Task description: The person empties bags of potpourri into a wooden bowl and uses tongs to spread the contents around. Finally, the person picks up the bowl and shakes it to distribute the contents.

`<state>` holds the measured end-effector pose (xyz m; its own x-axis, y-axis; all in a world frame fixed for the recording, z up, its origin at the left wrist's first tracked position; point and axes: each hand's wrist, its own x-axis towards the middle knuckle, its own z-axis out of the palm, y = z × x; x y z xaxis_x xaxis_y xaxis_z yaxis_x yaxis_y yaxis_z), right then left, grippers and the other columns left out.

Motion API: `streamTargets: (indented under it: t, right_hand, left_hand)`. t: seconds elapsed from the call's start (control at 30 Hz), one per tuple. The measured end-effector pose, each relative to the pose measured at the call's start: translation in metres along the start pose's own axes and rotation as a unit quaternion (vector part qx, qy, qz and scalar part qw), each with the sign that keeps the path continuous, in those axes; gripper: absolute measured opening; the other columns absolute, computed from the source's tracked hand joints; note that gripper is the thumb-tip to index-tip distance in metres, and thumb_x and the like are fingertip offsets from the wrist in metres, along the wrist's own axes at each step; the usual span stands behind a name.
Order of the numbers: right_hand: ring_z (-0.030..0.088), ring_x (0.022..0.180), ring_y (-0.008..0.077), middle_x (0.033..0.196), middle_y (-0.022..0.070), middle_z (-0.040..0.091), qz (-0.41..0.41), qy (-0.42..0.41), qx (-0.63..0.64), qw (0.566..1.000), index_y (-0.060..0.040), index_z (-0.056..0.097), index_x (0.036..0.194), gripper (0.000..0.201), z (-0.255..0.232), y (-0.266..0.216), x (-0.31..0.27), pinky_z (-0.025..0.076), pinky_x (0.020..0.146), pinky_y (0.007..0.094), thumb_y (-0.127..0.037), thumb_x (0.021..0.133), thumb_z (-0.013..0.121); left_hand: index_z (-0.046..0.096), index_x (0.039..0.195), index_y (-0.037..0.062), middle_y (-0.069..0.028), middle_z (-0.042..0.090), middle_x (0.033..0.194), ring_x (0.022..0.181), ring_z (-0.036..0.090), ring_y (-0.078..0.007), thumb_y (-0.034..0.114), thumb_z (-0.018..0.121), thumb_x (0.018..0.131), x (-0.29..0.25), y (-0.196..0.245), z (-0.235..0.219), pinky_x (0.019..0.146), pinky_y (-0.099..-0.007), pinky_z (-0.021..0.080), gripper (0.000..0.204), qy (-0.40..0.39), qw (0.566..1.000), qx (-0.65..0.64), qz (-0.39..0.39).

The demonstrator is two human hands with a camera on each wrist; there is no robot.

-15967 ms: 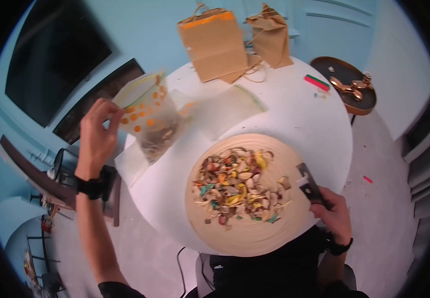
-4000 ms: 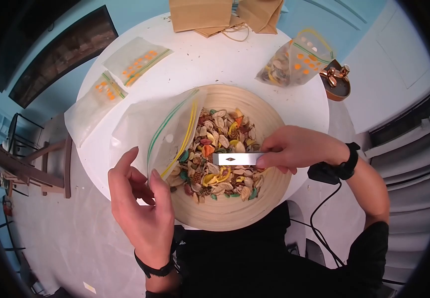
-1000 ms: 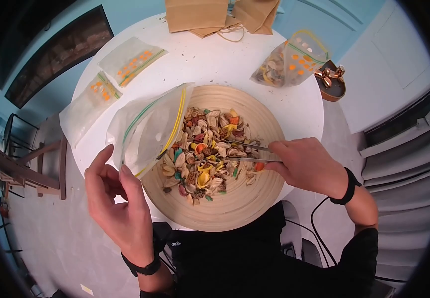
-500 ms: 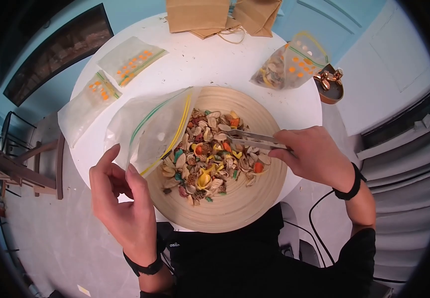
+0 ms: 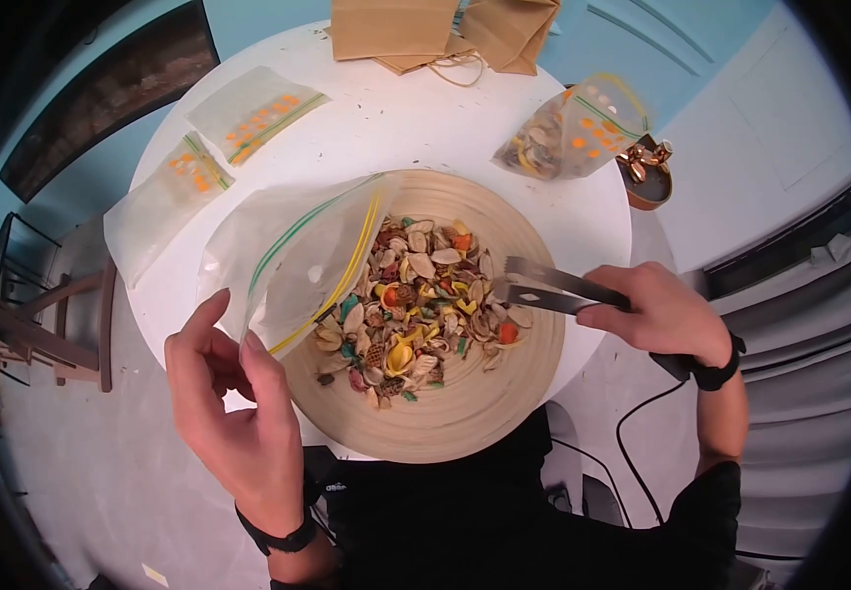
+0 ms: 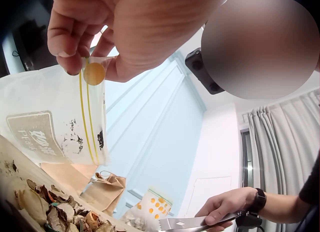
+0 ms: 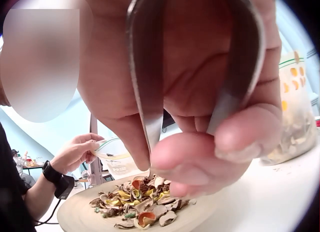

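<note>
On the round plate [image 5: 376,433]: the dried mix [image 5: 420,295], petals, pods and yellow curls heaped across the middle, an orange piece [image 5: 508,334] lying toward the right edge.
Zip bag [image 5: 297,261]: leaning over the plate's left edge, mouth gaping toward the heap; how much it contains cannot be told.
Left hand [image 5: 238,403]: pinching the bag's lip at its near corner, so the far side of the mouth has no hand on it.
Tongs [image 5: 563,281]: above the plate's right edge, tips apart, nothing visible between them.
Right hand [image 5: 656,310]: grasping the tongs toward their bent end.
White table [image 5: 386,123]: bearing the plate at its near edge, close to the person's black clothing [image 5: 445,501].
Far right edge: a filled bag [image 5: 573,133], upright.
Far left edge: two flat bags, one [image 5: 253,113] behind the other [image 5: 165,206].
Far edge: paper bags [image 5: 391,29].
Bag risk: with one corner pinched, the mouth could sag or fold, and pieces would likely drop outside it.
Tongs risk: light, uneven pieces may slip from a loose squeeze on the way across.
Plate risk: a forearm or body bump at the near edge could jolt it and scatter the heap.
</note>
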<state>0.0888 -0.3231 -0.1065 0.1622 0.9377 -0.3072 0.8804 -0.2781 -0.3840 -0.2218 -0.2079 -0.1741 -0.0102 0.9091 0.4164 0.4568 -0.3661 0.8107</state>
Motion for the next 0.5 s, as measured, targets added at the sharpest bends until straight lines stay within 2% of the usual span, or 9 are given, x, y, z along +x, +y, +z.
streamTargets:
  t: [0.07,0.17,0.2,0.23,0.3,0.33,0.47,0.5]
  right_hand:
    - [0.065,0.064,0.0346,0.069,0.0168,0.066,0.058,-0.048,0.003,0.997,-0.0034,0.071,0.100,0.030,-0.010,0.002,-0.010,0.050,0.061,0.0397,-0.033,0.093,0.070]
    - [0.066,0.066,0.0334,0.069,0.0157,0.066,0.056,-0.090,-0.024,0.994,-0.0034,0.071,0.099,0.032,-0.011,0.006,-0.019,0.050,0.063,0.0403,-0.035,0.094,0.068]
    - [0.066,0.068,0.0355,0.069,0.0176,0.065,0.047,-0.107,-0.034,0.993,-0.0023,0.069,0.096,0.035,-0.008,0.004,-0.016,0.050,0.064,0.0420,-0.038,0.095,0.067]
    - [0.066,0.068,0.0355,0.069,0.0176,0.065,0.047,-0.106,-0.033,0.993,-0.0023,0.069,0.096,0.035,-0.002,0.004,-0.012,0.050,0.064,0.0420,-0.038,0.095,0.067]
    - [0.064,0.069,0.0384,0.068,0.0194,0.063,-0.026,-0.102,-0.056,0.993,-0.0013,0.067,0.093,0.038,0.012,0.002,-0.002,0.049,0.064,0.0442,-0.039,0.095,0.066]
    - [0.063,0.069,0.0409,0.068,0.0208,0.062,-0.034,-0.102,-0.044,0.993,-0.0003,0.066,0.092,0.041,0.015,-0.007,0.003,0.049,0.064,0.0457,-0.041,0.095,0.066]
    - [0.063,0.068,0.0402,0.068,0.0201,0.062,-0.031,-0.086,-0.008,0.996,-0.0006,0.067,0.096,0.038,0.017,-0.015,0.010,0.049,0.064,0.0452,-0.039,0.096,0.066]
    - [0.064,0.068,0.0394,0.069,0.0202,0.063,-0.037,-0.048,-0.001,0.998,-0.0004,0.068,0.097,0.038,0.016,-0.008,0.008,0.049,0.064,0.0442,-0.038,0.096,0.066]
  left_hand:
    - [0.064,0.121,-0.0021,-0.0011,0.047,0.081,0.065,0.045,-0.0066,-0.002,0.061,0.091,0.001,0.000,0.001,0.060,-0.0216,0.041,0.031,0.000,1.000,0.001,0.000]
    - [0.064,0.121,-0.0023,-0.0007,0.047,0.080,0.065,0.045,-0.0063,-0.002,0.060,0.091,0.001,0.000,0.002,0.060,-0.0214,0.041,0.031,0.005,1.000,0.010,0.009]
    - [0.064,0.121,-0.0023,-0.0005,0.047,0.080,0.065,0.045,-0.0061,-0.002,0.060,0.091,0.001,0.001,0.002,0.060,-0.0213,0.041,0.030,0.006,1.000,0.009,0.006]
    - [0.064,0.121,-0.0023,-0.0004,0.048,0.079,0.065,0.045,-0.0060,-0.002,0.060,0.091,0.001,0.001,0.002,0.060,-0.0213,0.041,0.030,0.006,1.000,0.009,0.004]
    - [0.064,0.121,-0.0022,-0.0003,0.048,0.079,0.065,0.045,-0.0060,-0.002,0.060,0.091,0.000,0.002,0.003,0.060,-0.0213,0.041,0.030,0.006,1.000,0.008,0.007]
    - [0.064,0.121,-0.0021,-0.0003,0.048,0.079,0.065,0.045,-0.0059,-0.003,0.060,0.091,0.000,0.003,0.004,0.060,-0.0213,0.041,0.030,0.006,1.000,0.008,0.008]
    - [0.064,0.122,-0.0020,-0.0003,0.048,0.079,0.064,0.045,-0.0058,-0.003,0.059,0.091,0.000,0.003,0.002,0.060,-0.0215,0.041,0.031,0.011,1.000,0.023,0.007]
    - [0.064,0.122,-0.0018,-0.0002,0.048,0.079,0.064,0.045,-0.0057,-0.003,0.059,0.091,0.000,0.003,0.002,0.060,-0.0216,0.041,0.031,0.014,1.000,0.025,0.011]
